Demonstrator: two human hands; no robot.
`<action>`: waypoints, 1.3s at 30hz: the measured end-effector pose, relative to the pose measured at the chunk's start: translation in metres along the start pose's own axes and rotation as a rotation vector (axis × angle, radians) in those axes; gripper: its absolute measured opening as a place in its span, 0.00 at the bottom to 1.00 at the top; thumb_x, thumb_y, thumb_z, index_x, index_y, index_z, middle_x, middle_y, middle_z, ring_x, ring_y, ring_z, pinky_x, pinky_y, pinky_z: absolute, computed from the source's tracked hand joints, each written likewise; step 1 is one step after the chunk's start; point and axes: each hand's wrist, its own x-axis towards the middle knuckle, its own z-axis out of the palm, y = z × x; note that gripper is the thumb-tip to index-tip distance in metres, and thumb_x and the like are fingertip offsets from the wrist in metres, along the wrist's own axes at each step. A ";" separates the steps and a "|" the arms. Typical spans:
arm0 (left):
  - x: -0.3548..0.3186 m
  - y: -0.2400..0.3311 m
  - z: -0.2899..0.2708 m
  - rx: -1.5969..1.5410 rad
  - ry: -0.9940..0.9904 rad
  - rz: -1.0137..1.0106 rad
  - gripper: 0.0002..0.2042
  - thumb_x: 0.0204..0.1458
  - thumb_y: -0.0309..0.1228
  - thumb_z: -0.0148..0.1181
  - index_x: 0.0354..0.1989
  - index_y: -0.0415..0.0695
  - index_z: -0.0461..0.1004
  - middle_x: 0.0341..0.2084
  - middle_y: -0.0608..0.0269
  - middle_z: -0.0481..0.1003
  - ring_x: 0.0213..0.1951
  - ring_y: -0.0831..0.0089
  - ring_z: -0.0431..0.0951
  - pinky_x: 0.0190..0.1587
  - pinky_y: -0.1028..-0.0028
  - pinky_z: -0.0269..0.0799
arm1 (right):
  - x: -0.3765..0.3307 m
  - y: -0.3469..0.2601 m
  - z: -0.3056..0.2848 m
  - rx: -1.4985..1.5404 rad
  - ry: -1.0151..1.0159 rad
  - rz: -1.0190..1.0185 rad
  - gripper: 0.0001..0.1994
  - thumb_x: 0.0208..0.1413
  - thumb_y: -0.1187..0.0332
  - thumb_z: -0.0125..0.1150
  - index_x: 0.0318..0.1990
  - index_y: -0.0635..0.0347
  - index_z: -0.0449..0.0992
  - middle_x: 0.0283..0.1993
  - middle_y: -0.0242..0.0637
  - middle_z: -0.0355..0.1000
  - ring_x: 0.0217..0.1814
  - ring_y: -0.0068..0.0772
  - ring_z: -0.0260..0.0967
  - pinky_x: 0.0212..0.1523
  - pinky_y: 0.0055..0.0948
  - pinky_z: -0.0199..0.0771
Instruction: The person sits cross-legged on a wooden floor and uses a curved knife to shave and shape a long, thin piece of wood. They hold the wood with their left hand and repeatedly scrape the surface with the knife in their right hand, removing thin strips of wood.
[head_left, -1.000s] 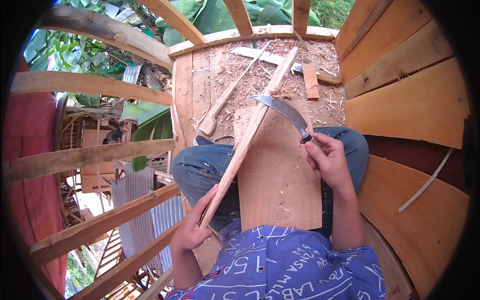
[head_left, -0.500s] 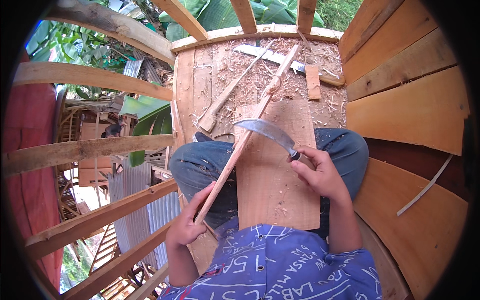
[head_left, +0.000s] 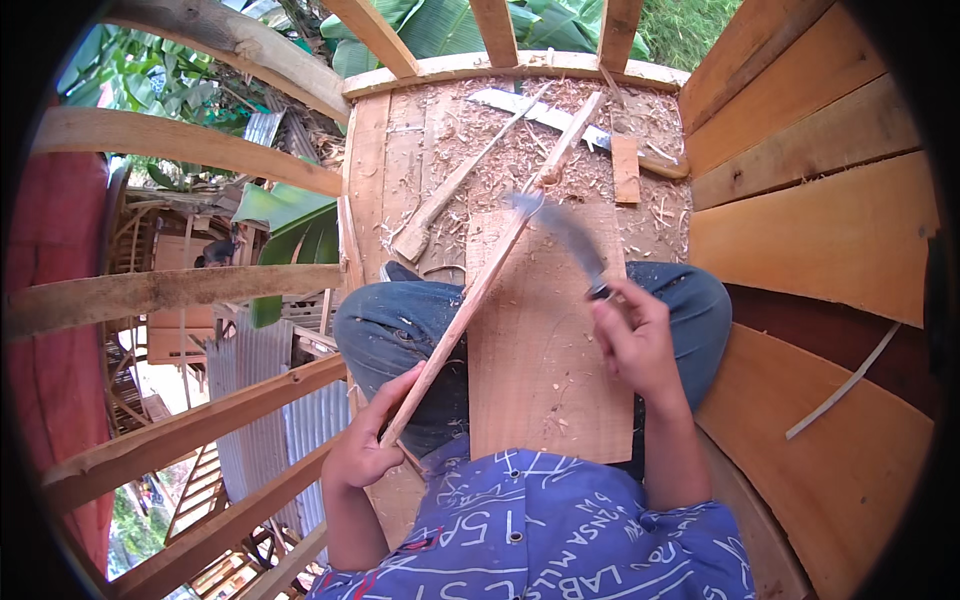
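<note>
My left hand (head_left: 372, 440) is closed round the near end of a long, roughly shaped wooden stick (head_left: 468, 312). The stick slants up and away to the right, over a flat board (head_left: 553, 380) lying across my lap. A knot swells near its far part. In my right hand (head_left: 636, 335) is the dark handle of a curved knife (head_left: 572, 240). Its blade, smeared by motion, points up and left, with the tip at the stick just below the knot. Whether the edge touches the wood, I cannot tell.
A saw (head_left: 540, 112) with a wooden handle lies among shavings on the floor ahead, beside a small wood block (head_left: 625, 168). Left of them rests a tapered wooden piece (head_left: 430, 222). Wooden rails (head_left: 190, 296) border my left, and a plank wall (head_left: 810, 250) my right.
The knife has moved farther up along the stick, toward the knot, and its blade has turned more upright. My left hand keeps its grip in nearly the same place.
</note>
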 end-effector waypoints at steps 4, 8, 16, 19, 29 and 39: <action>-0.001 -0.003 -0.003 0.037 -0.009 0.018 0.45 0.29 0.25 0.53 0.68 0.36 0.56 0.67 0.50 0.58 0.70 0.61 0.54 0.71 0.67 0.44 | 0.010 -0.002 -0.007 0.261 0.173 -0.041 0.08 0.61 0.70 0.60 0.44 0.63 0.74 0.20 0.21 0.63 0.20 0.06 0.53 0.19 0.15 0.53; 0.001 0.002 -0.001 0.025 0.004 -0.028 0.45 0.29 0.27 0.55 0.68 0.37 0.56 0.67 0.50 0.58 0.70 0.60 0.54 0.71 0.66 0.44 | 0.002 0.005 -0.002 -0.289 -0.272 -0.227 0.11 0.57 0.68 0.64 0.44 0.65 0.76 0.27 0.30 0.72 0.28 0.16 0.66 0.31 0.22 0.68; -0.001 0.002 -0.003 0.064 0.000 -0.029 0.44 0.30 0.24 0.54 0.68 0.40 0.57 0.67 0.52 0.59 0.70 0.61 0.55 0.70 0.66 0.46 | 0.002 0.005 -0.004 -0.465 -0.234 -0.164 0.11 0.55 0.68 0.63 0.42 0.65 0.76 0.28 0.41 0.72 0.30 0.21 0.69 0.34 0.26 0.69; -0.007 0.012 -0.005 0.120 0.078 -0.040 0.40 0.33 0.21 0.51 0.66 0.41 0.62 0.63 0.53 0.66 0.66 0.61 0.63 0.68 0.67 0.53 | 0.001 0.012 -0.005 -0.593 -0.174 -0.221 0.10 0.57 0.66 0.61 0.38 0.65 0.75 0.24 0.42 0.68 0.26 0.23 0.66 0.30 0.29 0.66; -0.010 0.025 -0.006 0.494 0.231 -0.143 0.36 0.37 0.20 0.48 0.63 0.51 0.69 0.33 0.47 0.80 0.31 0.62 0.82 0.38 0.69 0.75 | -0.007 0.021 -0.003 -0.466 -0.012 -0.230 0.17 0.60 0.61 0.60 0.27 0.66 0.70 0.14 0.32 0.51 0.18 0.14 0.48 0.18 0.26 0.50; -0.011 0.016 -0.011 0.514 0.317 -0.076 0.24 0.45 0.21 0.62 0.54 0.46 0.76 0.34 0.48 0.80 0.33 0.59 0.82 0.39 0.69 0.74 | -0.006 0.009 0.025 -0.512 0.052 -0.195 0.20 0.58 0.59 0.64 0.23 0.66 0.69 0.15 0.32 0.50 0.20 0.14 0.47 0.18 0.26 0.51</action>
